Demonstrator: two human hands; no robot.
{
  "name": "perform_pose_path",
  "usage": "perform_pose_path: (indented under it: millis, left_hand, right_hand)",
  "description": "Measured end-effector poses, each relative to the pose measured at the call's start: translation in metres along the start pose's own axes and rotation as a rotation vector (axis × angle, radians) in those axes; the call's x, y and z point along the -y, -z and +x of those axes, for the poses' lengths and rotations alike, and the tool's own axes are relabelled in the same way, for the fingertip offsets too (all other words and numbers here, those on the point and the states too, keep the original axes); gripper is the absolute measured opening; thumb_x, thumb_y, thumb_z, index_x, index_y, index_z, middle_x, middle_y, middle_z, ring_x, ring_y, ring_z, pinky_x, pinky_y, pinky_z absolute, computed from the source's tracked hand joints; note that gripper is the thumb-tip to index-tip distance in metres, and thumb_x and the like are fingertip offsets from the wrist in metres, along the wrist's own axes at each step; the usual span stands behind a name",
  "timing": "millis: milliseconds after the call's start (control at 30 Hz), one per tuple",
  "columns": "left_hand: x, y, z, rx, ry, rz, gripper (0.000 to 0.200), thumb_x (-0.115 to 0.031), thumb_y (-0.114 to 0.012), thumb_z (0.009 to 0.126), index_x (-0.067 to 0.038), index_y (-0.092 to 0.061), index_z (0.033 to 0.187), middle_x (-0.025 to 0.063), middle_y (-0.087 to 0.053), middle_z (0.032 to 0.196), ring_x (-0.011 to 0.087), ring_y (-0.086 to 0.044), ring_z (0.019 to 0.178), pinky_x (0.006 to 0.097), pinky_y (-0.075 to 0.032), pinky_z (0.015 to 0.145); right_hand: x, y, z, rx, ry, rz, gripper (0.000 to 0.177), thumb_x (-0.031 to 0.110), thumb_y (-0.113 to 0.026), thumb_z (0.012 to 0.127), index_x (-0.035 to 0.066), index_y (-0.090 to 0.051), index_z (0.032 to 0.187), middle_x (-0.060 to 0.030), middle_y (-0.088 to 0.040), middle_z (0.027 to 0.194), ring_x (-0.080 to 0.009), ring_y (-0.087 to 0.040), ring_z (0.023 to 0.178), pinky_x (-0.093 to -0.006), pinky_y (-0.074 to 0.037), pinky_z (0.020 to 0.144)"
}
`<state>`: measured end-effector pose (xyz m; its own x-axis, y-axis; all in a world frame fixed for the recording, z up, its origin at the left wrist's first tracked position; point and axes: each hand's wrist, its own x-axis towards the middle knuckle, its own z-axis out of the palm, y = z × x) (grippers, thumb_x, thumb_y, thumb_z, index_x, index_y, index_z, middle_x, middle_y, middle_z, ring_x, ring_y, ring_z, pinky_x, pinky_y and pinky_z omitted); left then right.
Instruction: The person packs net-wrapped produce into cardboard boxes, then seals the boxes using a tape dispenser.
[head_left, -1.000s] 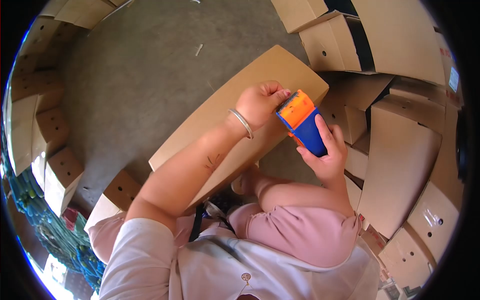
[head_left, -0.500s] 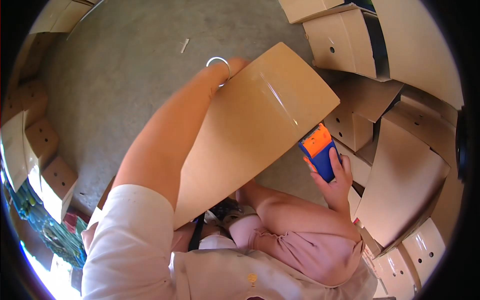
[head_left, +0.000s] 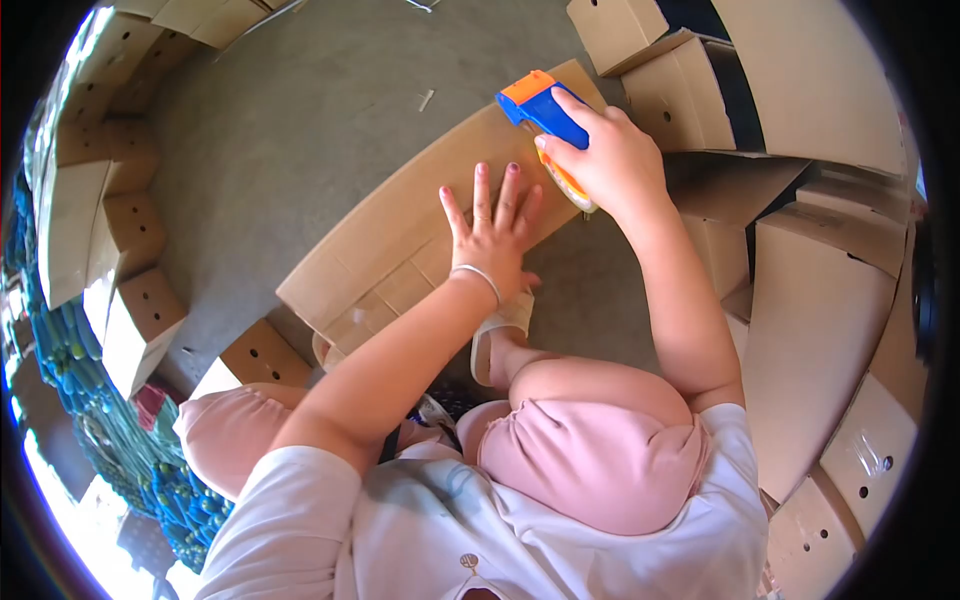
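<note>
A long brown cardboard box (head_left: 390, 230) lies tilted across my knees, its folded flaps facing up. My left hand (head_left: 490, 232) presses flat on those flaps with fingers spread, a silver bangle at the wrist. My right hand (head_left: 600, 160) grips a blue and orange tape dispenser (head_left: 540, 108) and holds it against the far right end of the box.
Grey concrete floor (head_left: 290, 120) stretches to the upper left. Assembled cardboard boxes (head_left: 690, 90) with round holes stand at the upper right, flat cartons (head_left: 810, 330) pile on the right, and more boxes (head_left: 110, 260) line the left.
The box has been turned over, flap side up. My left hand moved from its far edge onto the flaps. My right hand brought the tape dispenser from beside the box up onto its far end.
</note>
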<state>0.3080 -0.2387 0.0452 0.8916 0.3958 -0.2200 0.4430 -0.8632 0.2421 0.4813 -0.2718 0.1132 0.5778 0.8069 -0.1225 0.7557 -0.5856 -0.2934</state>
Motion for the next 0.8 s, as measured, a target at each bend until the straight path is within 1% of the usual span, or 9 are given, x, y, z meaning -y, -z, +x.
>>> perform_pose_path:
  millis: [100,200,300,433,533,600,633,700,800]
  left_hand:
    - [0.015,-0.014,0.012,-0.049,0.044,0.01,0.096,-0.05,-0.071,0.074,-0.018,-0.022,0.151,0.0141,-0.015,0.157,0.0402,-0.008,0.145,0.0735,-0.009,0.105]
    - [0.021,-0.013,0.016,-0.025,0.042,-0.013,0.094,-0.05,-0.069,0.076,-0.017,-0.023,0.15,0.0146,-0.016,0.157,0.0402,-0.009,0.145,0.0735,-0.01,0.105]
    - [0.03,0.001,0.026,-0.015,0.028,0.004,0.09,-0.048,-0.069,0.077,-0.014,-0.026,0.149,0.0163,-0.019,0.156,0.0406,-0.013,0.144,0.0721,-0.012,0.106]
    - [0.097,0.041,0.059,0.015,-0.043,-0.015,0.088,-0.045,-0.069,0.077,-0.013,-0.028,0.149,0.0191,-0.026,0.153,0.0382,-0.023,0.142,0.0682,-0.021,0.106]
    - [0.141,0.053,0.083,-0.021,-0.045,-0.377,0.092,-0.046,-0.071,0.075,-0.015,-0.026,0.149,0.0186,-0.027,0.152,0.0375,-0.027,0.14,0.0665,-0.024,0.105]
    - [0.121,0.064,0.077,-0.183,0.051,0.183,0.099,-0.047,-0.075,0.07,-0.02,-0.024,0.15,0.0159,-0.025,0.153,0.0379,-0.028,0.138,0.0629,-0.026,0.105]
    - [0.111,0.065,0.074,-0.144,0.116,0.318,0.11,-0.05,-0.081,0.062,-0.026,-0.021,0.151,0.0124,-0.022,0.154,0.0375,-0.028,0.137,0.0594,-0.026,0.106]
    - [0.125,0.065,0.087,-0.08,0.175,0.274,0.118,-0.052,-0.084,0.055,-0.029,-0.02,0.151,0.0104,-0.019,0.155,0.0372,-0.026,0.137,0.0577,-0.026,0.106]
    - [0.151,0.07,0.105,-0.057,0.202,0.231,0.122,-0.053,-0.085,0.052,-0.031,-0.018,0.152,0.01,-0.019,0.155,0.0383,-0.026,0.138,0.0564,-0.027,0.107]
  right_hand:
    - [-0.01,-0.004,-0.02,-0.018,0.028,-0.061,0.058,0.045,-0.067,0.08,0.023,-0.055,0.132,-0.016,-0.061,0.091,-0.0346,-0.066,0.08,-0.0429,-0.053,0.069]
    - [-0.053,-0.022,-0.097,-0.083,0.013,-0.028,0.061,0.036,-0.074,0.077,0.025,-0.055,0.133,-0.0127,-0.054,0.083,-0.0323,-0.062,0.067,-0.0417,-0.051,0.057]
    - [-0.075,-0.052,-0.113,-0.202,0.063,0.049,0.064,0.033,-0.077,0.074,0.026,-0.054,0.134,-0.0106,-0.051,0.08,-0.0311,-0.06,0.061,-0.0414,-0.05,0.053]
    - [-0.05,-0.04,-0.057,-0.338,0.17,0.122,0.066,0.035,-0.078,0.072,0.025,-0.055,0.133,-0.0097,-0.053,0.08,-0.0296,-0.061,0.061,-0.0398,-0.051,0.054]
    - [-0.009,-0.024,0.015,-0.335,0.204,0.112,0.061,0.039,-0.076,0.073,0.023,-0.057,0.129,-0.0106,-0.056,0.079,-0.029,-0.063,0.064,-0.0376,-0.052,0.056]
    - [0.008,-0.024,0.05,-0.335,0.22,0.139,0.059,0.04,-0.076,0.074,0.023,-0.058,0.128,-0.0109,-0.057,0.079,-0.0288,-0.063,0.066,-0.0373,-0.052,0.057]
    - [0.013,-0.027,0.062,-0.31,0.201,0.126,0.058,0.041,-0.075,0.074,0.023,-0.059,0.127,-0.0109,-0.057,0.077,-0.0285,-0.063,0.067,-0.0371,-0.052,0.058]
    - [0.015,-0.032,0.065,-0.316,0.206,0.131,0.056,0.041,-0.074,0.075,0.024,-0.06,0.126,-0.011,-0.057,0.077,-0.028,-0.063,0.068,-0.037,-0.052,0.058]
    - [-0.004,-0.048,0.036,-0.289,0.158,0.142,0.059,0.042,-0.074,0.075,0.026,-0.058,0.129,-0.011,-0.056,0.079,-0.0282,-0.062,0.066,-0.0379,-0.052,0.056]
